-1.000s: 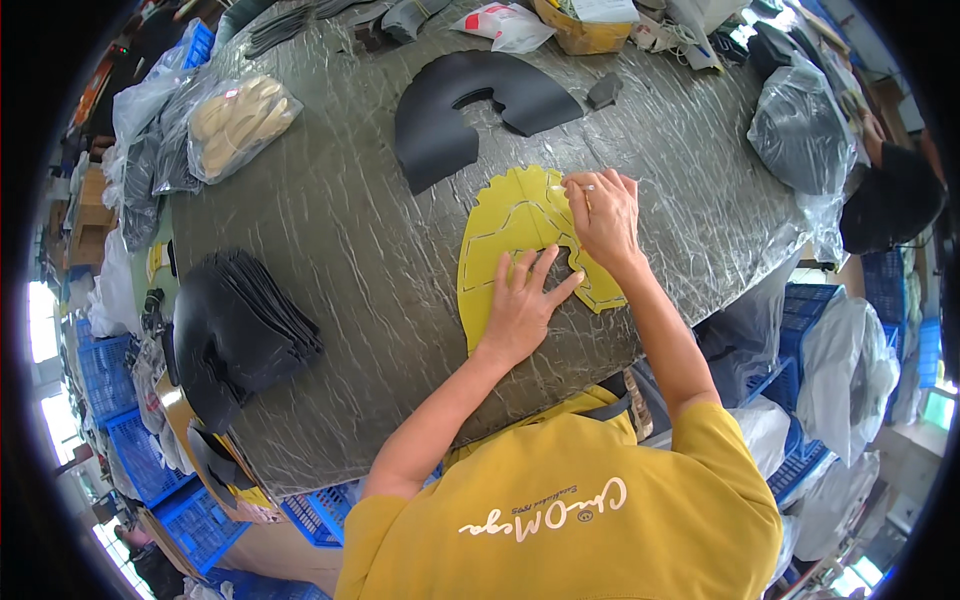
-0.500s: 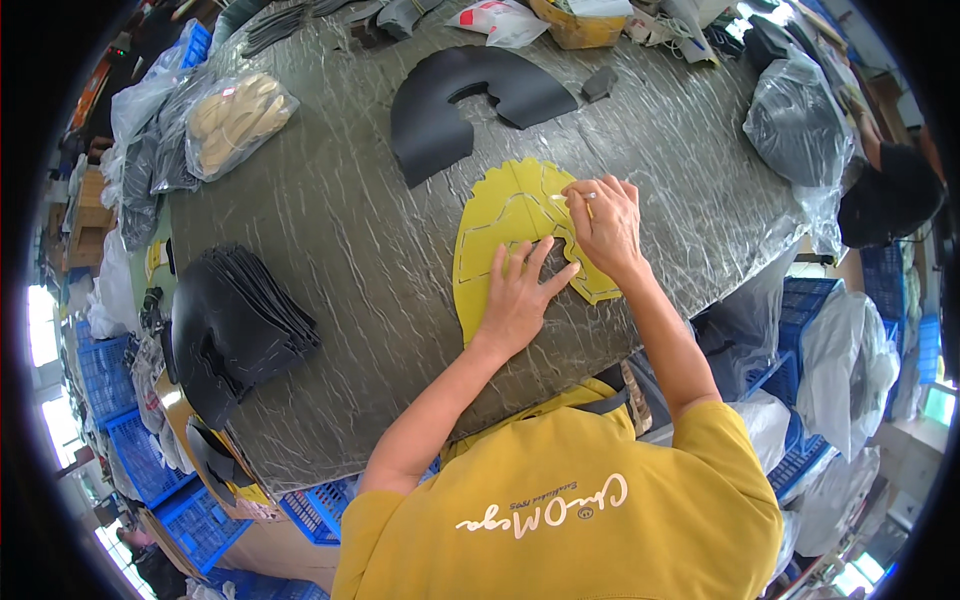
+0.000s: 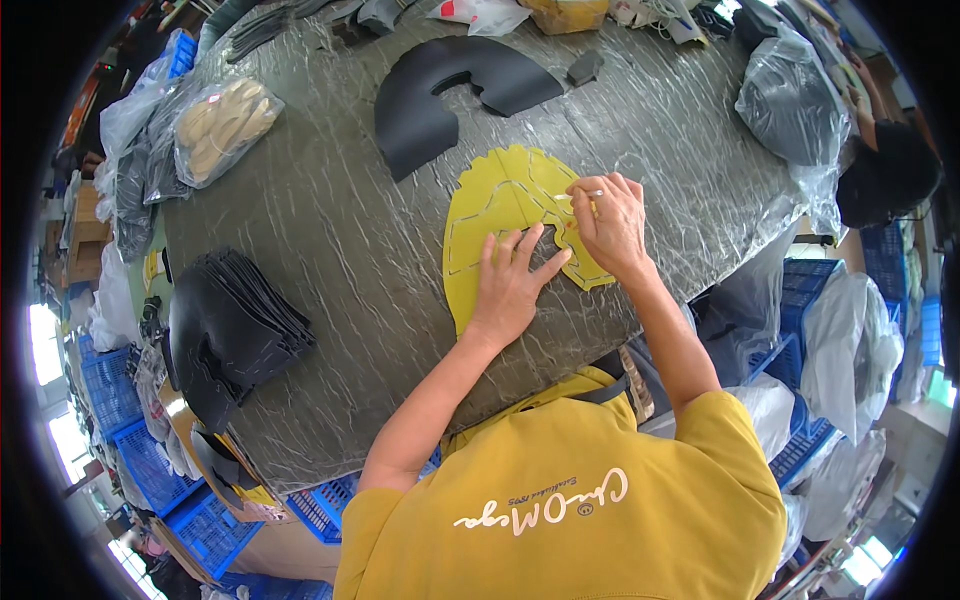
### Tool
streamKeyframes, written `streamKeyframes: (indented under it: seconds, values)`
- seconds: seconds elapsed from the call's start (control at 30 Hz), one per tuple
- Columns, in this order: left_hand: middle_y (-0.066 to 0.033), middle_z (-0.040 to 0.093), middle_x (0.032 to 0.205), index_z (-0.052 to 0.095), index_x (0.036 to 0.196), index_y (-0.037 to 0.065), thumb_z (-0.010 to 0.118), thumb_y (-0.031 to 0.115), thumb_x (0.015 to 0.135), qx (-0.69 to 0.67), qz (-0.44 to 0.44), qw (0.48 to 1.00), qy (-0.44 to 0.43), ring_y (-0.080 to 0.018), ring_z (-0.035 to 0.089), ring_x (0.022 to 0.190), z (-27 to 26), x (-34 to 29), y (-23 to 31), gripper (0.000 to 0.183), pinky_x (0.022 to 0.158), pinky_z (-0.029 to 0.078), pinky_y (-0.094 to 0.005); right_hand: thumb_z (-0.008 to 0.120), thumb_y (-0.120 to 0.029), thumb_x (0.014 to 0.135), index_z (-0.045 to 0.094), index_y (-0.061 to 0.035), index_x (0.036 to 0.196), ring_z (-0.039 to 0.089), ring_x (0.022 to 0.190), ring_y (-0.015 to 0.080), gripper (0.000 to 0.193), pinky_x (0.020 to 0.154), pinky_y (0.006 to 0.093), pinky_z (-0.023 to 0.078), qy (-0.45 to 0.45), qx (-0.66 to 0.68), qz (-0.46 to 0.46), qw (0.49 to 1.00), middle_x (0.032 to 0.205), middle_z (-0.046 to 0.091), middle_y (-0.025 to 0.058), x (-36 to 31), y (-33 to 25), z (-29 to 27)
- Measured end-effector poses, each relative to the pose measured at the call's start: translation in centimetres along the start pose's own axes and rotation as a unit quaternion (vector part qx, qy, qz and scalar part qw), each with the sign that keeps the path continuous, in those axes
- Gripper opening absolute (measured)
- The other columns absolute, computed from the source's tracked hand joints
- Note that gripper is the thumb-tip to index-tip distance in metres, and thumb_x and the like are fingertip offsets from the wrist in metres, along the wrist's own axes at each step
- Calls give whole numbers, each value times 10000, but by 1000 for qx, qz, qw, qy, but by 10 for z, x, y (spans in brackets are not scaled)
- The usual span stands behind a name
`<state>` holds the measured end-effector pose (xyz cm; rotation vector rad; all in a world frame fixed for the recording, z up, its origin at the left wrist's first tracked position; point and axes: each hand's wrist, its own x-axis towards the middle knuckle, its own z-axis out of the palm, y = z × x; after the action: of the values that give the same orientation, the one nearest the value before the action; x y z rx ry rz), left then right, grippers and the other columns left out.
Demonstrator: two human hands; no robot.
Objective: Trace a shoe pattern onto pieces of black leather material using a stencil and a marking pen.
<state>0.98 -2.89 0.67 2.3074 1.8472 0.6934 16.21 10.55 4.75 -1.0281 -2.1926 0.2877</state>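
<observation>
From where I stand, the left hand (image 3: pixel 508 285) lies flat with fingers spread and grips nothing; it rests on a yellow sheet (image 3: pixel 490 205) and covers part of its inner edge. The right hand (image 3: pixel 610 225) pinches a slim white pen (image 3: pixel 597 193) whose tip points to 9 o'clock. The fingers cover the pen's middle, and I can't tell whether the tip touches the sheet. That same hand hides a bit of the sheet's right edge

Compared with half a second ago, the pen has slid along the sheet toward 4 o'clock, while the left hand keeps its place on it; the table's contents all sit a touch higher and further left in view

The sheet lies on the near side of the table (image 3: pixel 350 250), slotted and arched, its toothed crown toward 12, its gap toward 5, its long axis running roughly from 7 to 1

Outward from it, a black curved piece (image 3: pixel 410 115) lies at 11 o'clock, a small dark scrap (image 3: pixel 585 68) near 1, a stack of black pieces (image 3: pixel 240 320) at 8, and a clear bag of beige shapes (image 3: pixel 228 125) at 10, their outlines blurred by the plastic. At 2 sits a clear bag with dark contents (image 3: pixel 795 110), too wrapped to make out
</observation>
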Motion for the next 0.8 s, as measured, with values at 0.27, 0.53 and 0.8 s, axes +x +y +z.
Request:
streamKeyframes:
  seconds: [0.27,0.53,0.8]
  values:
    - [-89,448,1484,602,1369,335,599,19,868,10,-3,1000,-4,-322,439,1314,-1,0,0,592,1140,314,-581,614,-104,958,684,-88,952,631,785,218,73,876,393,433,-7,3,20,1000,810,695,26,-14,0,-12]
    - [-96,431,1489,588,1366,323,625,3,843,14,0,1000,-12,-325,418,1335,-1,1,0,614,1159,292,-579,649,-80,912,647,-114,927,629,815,228,38,869,404,436,-14,-6,19,1000,848,685,13,-21,2,-23]
    - [-99,424,1500,605,1362,315,622,-13,839,12,-3,1000,-19,-334,426,1328,-3,1,1,617,1164,294,-588,642,-74,914,640,-111,934,625,828,242,42,869,403,430,-21,-10,39,999,859,679,22,-25,11,-31]
